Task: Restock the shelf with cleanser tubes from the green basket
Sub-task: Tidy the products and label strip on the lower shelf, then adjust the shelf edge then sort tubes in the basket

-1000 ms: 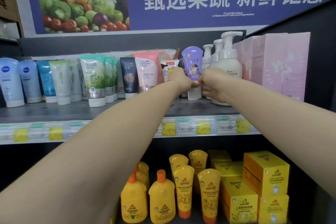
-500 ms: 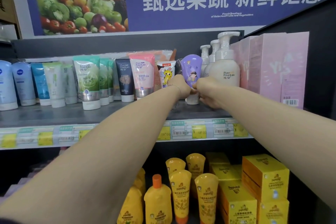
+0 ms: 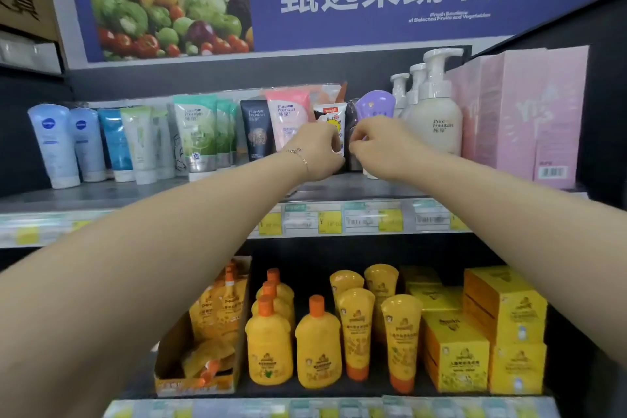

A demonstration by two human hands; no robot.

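Note:
On the upper shelf point(image 3: 339, 185) a row of cleanser tubes stands cap-down. My left hand point(image 3: 317, 149) is curled around the lower part of a white tube with a yellow cartoon point(image 3: 330, 114). Right beside it, my right hand point(image 3: 381, 142) pinches the lower body of a purple tube point(image 3: 375, 104), whose white cap shows under the wrist. A dark tube point(image 3: 353, 112) is half hidden between the two. The green basket is not in view.
Left of my hands stand pink point(image 3: 288, 119), black point(image 3: 256, 129), green point(image 3: 195, 132) and blue tubes point(image 3: 54, 142). White pump bottles point(image 3: 436, 112) and pink boxes point(image 3: 522, 112) fill the right end. Yellow bottles point(image 3: 317, 346), tubes and boxes point(image 3: 505, 305) crowd the lower shelf.
My left hand has shifted left from the purple tube's base onto the white cartoon tube. My right hand has risen along the purple tube. The camera has tilted down.

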